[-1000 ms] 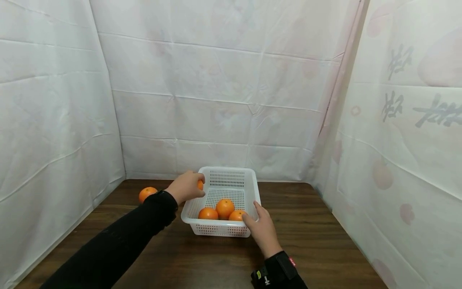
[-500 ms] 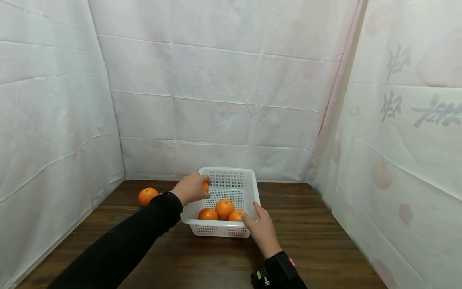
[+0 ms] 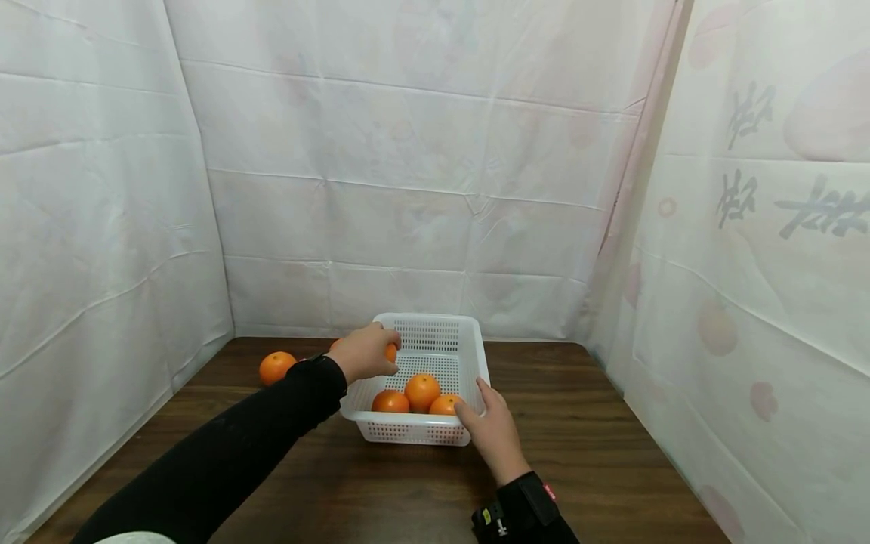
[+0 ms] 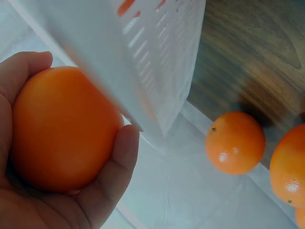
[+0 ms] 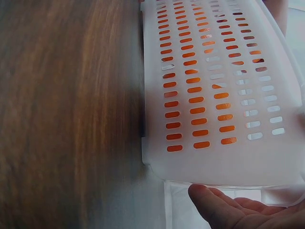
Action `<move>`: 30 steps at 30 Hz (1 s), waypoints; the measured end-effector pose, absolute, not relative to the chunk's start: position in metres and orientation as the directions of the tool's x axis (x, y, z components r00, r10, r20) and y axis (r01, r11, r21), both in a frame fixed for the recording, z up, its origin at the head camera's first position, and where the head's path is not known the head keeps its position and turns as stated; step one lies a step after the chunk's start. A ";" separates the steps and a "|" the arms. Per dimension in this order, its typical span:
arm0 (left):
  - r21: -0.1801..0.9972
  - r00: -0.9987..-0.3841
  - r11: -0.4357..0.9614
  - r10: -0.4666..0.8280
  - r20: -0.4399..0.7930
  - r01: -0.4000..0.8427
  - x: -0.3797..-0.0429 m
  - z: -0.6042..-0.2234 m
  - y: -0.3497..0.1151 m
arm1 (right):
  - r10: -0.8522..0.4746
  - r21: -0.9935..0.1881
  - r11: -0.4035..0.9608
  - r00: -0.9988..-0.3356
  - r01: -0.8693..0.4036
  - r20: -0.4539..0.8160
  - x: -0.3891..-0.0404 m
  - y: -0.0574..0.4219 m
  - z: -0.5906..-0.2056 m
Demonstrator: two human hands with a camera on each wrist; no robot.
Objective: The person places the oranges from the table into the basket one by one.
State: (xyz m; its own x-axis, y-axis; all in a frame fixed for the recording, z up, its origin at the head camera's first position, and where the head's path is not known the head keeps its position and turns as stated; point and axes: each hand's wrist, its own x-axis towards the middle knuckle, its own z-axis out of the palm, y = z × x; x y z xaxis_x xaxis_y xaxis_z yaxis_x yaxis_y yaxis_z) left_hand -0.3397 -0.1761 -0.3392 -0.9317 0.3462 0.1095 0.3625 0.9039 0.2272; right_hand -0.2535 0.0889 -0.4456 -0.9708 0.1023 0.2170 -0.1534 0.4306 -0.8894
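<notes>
My left hand (image 3: pixel 367 353) holds an orange (image 4: pixel 64 129) with fingers and thumb curled round it, over the left rim of a white plastic basket (image 3: pixel 469 351). In the left wrist view this orange lies close beside the basket's slotted wall. My right hand (image 3: pixel 498 434) grips the basket's near right corner, thumb over the rim and fingers along the outer side. Inside the basket, at its near end, sit three oranges: a left one (image 3: pixel 390 401), a middle one (image 3: pixel 422 393) and a right one (image 3: pixel 445 405), partly behind my right thumb.
More oranges lie left of the basket on the dark wooden table (image 3: pixel 578 423); one orange (image 3: pixel 277 367) shows beside my left sleeve, another orange (image 3: pixel 335 344) peeks out behind my left wrist. White printed cloth (image 3: pixel 408 189) hangs at the back and both sides.
My left hand has moved a little to the right with its orange, further over the basket. Another orange has come into sight behind the left wrist. My right hand stays at the basket's corner.
</notes>
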 end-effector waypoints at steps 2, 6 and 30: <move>0.219 -0.932 0.906 0.347 0.105 0.362 -0.341 -0.340 -0.176 | 0.099 -0.886 0.434 -0.969 -0.164 0.228 -0.254 0.089 -0.445; 0.213 -0.932 0.908 0.350 0.091 0.361 -0.343 -0.341 -0.174 | 0.100 -0.887 0.430 -0.967 -0.169 0.233 -0.254 0.089 -0.444; 0.167 -0.918 0.903 0.392 0.061 0.397 -0.352 -0.354 -0.174 | 0.089 -0.883 0.433 -0.966 -0.182 0.243 -0.253 0.090 -0.445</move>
State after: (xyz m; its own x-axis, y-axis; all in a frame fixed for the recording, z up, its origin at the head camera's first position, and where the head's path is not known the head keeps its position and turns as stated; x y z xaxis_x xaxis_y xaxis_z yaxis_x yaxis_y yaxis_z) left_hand -0.3519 -0.1736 -0.3544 -0.9178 0.3924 0.0610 0.3970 0.9026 0.1666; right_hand -0.2529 0.0899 -0.4453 -0.9660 0.0890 0.2427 -0.1820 0.4329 -0.8829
